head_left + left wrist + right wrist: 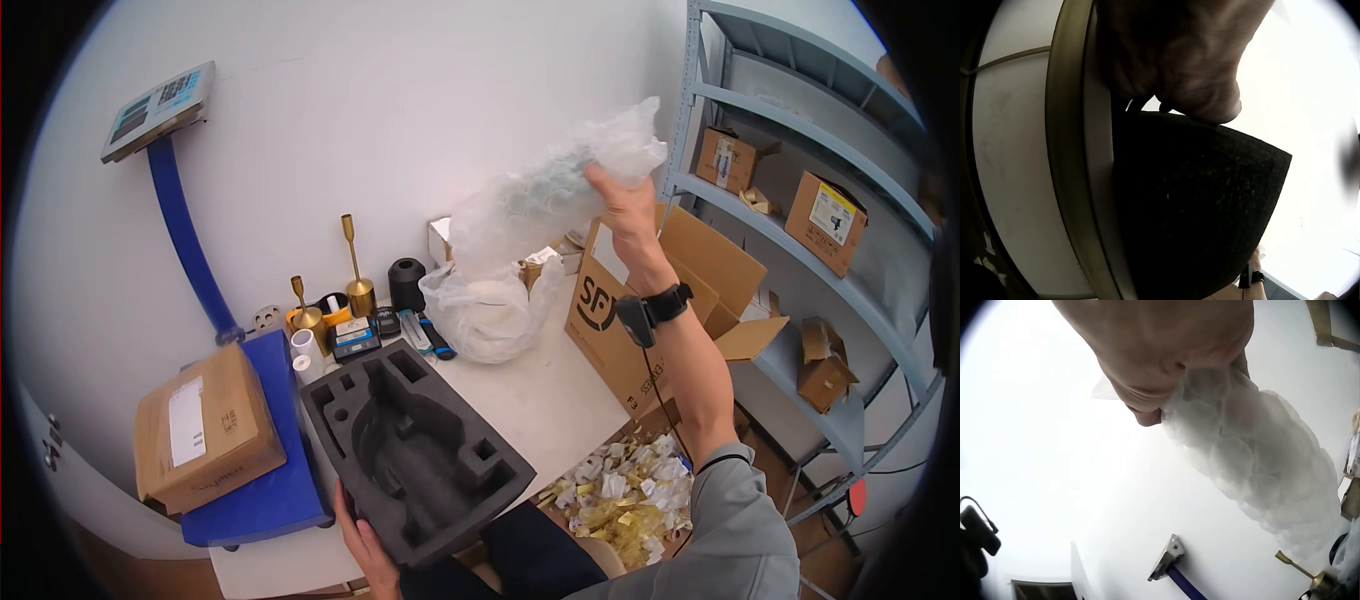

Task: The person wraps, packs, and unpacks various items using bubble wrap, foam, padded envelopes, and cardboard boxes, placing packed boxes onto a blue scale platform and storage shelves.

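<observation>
My right hand (628, 210) grips a long piece of clear bubble wrap (550, 185) by one end, raised above the table in front of the wall. In the right wrist view the bubble wrap (1250, 450) slants down from under the fingers. A black foam insert (425, 455) with shaped cut-outs lies tilted at the table's near edge. My left hand (372, 550) holds its lower left side, fingers along the edge. The left wrist view has the thumb at the rim of the foam (1197, 194). Below the bubble wrap sits a crumpled clear plastic bag (490, 315).
On the left a carton (210, 430) rests on a blue scale (265, 380). Gold candlesticks (358, 275), a black cup-like object (407, 285) and small tools line the wall. An open cardboard box (625, 310) stands right, near grey shelves (780, 210). Scrap packaging (630, 490) lies below.
</observation>
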### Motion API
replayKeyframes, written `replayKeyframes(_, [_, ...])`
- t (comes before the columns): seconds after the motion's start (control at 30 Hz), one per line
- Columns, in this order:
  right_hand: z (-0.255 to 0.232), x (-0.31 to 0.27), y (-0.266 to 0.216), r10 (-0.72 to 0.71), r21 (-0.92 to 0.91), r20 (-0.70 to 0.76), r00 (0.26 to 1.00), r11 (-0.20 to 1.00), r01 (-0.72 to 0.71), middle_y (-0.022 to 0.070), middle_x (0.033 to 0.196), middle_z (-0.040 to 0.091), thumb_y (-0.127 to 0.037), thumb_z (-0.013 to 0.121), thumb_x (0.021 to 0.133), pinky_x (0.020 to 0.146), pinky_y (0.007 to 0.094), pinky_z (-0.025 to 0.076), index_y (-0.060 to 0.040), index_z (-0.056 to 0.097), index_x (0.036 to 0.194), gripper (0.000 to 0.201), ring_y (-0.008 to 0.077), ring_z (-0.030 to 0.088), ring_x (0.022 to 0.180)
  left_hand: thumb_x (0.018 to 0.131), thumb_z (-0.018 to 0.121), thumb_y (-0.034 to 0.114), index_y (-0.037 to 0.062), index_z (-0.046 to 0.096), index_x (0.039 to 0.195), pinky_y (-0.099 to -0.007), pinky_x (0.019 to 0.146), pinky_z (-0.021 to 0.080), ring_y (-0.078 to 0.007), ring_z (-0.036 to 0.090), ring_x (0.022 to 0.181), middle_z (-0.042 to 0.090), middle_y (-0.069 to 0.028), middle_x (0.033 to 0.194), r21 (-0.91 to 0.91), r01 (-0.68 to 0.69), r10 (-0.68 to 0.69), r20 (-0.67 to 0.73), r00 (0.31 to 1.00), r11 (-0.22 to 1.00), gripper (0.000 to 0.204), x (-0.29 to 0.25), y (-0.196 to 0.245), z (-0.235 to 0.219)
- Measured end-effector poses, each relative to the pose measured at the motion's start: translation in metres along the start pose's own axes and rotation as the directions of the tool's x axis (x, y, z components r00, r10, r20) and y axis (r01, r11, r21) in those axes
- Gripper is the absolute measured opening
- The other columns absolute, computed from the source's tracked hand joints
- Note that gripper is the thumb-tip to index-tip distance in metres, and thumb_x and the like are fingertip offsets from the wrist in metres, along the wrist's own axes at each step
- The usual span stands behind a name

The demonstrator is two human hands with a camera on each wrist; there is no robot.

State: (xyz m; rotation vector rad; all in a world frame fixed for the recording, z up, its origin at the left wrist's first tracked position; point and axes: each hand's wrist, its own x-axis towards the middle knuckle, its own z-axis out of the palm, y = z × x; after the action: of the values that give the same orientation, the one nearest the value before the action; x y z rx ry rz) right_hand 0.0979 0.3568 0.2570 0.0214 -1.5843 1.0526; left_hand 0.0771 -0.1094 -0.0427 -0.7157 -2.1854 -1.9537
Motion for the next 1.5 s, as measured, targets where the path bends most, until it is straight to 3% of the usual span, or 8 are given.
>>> replayKeyframes(0.2, [0.018,-0.069,-0.063,0.304,0.377,0.15,0.941,0.862,-0.339,0.0117,0.14,0.056,-0.026,0.077,0.093,0.109,0.0414,0.05,-0.0032,0.04,0.151,0.072,0.0242,0.057,0.131,0.108,0.039,0.056,-0.0069,0.027,0.161,-0.0476,0.125,0.026,-0.0404,0.037,0.151,0.04,-0.0309,0.158,-0.163,-0.229,0.195,-0.197,0.961,0.96,0.082,-0.012,0.071,-0.007])
replayKeyframes(0.4, [0.063,-0.128,-0.088,0.379,0.444,0.356,0.854,0.736,-0.512,0.0125,0.142,0.054,-0.033,0.075,0.093,0.112,0.0445,0.047,-0.0041,0.041,0.152,0.074,0.0256,0.054,0.135,0.095,0.075,0.05,-0.0005,0.011,0.166,-0.0458,0.125,0.026,-0.0358,0.032,0.153,0.018,-0.0246,0.169,-0.471,-0.169,0.167,-0.046,0.985,0.866,0.108,0.025,0.165,0.029])
replayKeyframes(0.53, [0.112,-0.107,-0.098,0.424,0.361,0.516,0.744,0.68,-0.638,0.0114,0.126,0.064,-0.036,0.075,0.091,0.1,0.0419,0.055,-0.0014,0.056,0.137,0.06,0.0218,0.064,0.118,0.101,0.073,0.035,0.0013,0.034,0.159,-0.0382,0.115,0.039,-0.0251,0.051,0.135,0.05,-0.0148,0.15,-0.626,-0.019,0.018,-0.008,1.0,0.78,0.078,0.097,0.186,0.019])
replayKeyframes(0.87, [0.177,-0.099,-0.044,0.5,0.064,0.707,0.5,0.66,-0.749,0.0113,0.133,0.063,-0.035,0.072,0.089,0.101,0.0414,0.053,-0.0041,0.054,0.142,0.063,0.0226,0.062,0.12,0.099,0.077,0.025,-0.0009,0.046,0.136,-0.0349,0.106,0.045,-0.0178,0.058,0.12,0.063,-0.0127,0.127,-0.201,-0.147,0.162,0.065,0.985,0.969,0.055,0.081,0.138,0.025])
replayKeyframes(1.13, [0.188,-0.161,-0.001,0.592,-0.38,0.801,0.083,0.611,-0.694,0.0193,0.138,0.061,-0.034,0.068,0.088,0.104,0.0427,0.052,-0.0047,0.036,0.158,0.083,0.0303,0.064,0.124,0.091,0.081,0.019,-0.0036,0.049,0.142,-0.0479,0.099,0.051,-0.0443,0.057,0.122,0.05,-0.0265,0.135,0.232,-0.233,0.176,0.241,0.954,0.944,0.064,0.047,0.116,0.019])
replayKeyframes(1.23, [0.195,-0.171,-0.012,0.607,-0.483,0.748,0.268,0.775,-0.406,0.0231,0.139,0.061,-0.041,0.067,0.085,0.102,0.0416,0.052,0.0014,0.032,0.157,0.09,0.0329,0.065,0.123,0.092,0.079,0.018,-0.0023,0.053,0.139,-0.0493,0.097,0.052,-0.0481,0.058,0.117,0.05,-0.0267,0.133,0.226,-0.194,0.132,0.265,0.955,0.955,0.057,0.048,0.12,0.015])
replayKeyframes(1.33, [0.201,-0.164,-0.041,0.678,-0.682,0.682,0.276,0.725,-0.096,0.0271,0.14,0.059,-0.044,0.067,0.084,0.103,0.0407,0.051,0.0073,0.029,0.156,0.096,0.0347,0.065,0.123,0.091,0.079,0.016,-0.0008,0.054,0.139,-0.0497,0.096,0.052,-0.0484,0.06,0.114,0.05,-0.0263,0.134,0.216,-0.222,0.16,0.269,0.95,0.951,0.056,0.046,0.113,0.013])
replayKeyframes(1.5, [0.194,-0.172,-0.011,0.631,-0.477,0.729,0.265,0.747,-0.463,0.0237,0.141,0.057,-0.035,0.069,0.086,0.104,0.042,0.052,0.0042,0.03,0.156,0.09,0.0309,0.062,0.126,0.088,0.08,0.013,-0.0027,0.05,0.141,-0.0472,0.101,0.05,-0.0446,0.058,0.122,0.05,-0.0254,0.139,0.169,-0.152,0.107,0.25,0.962,0.974,0.063,0.045,0.113,0.011])
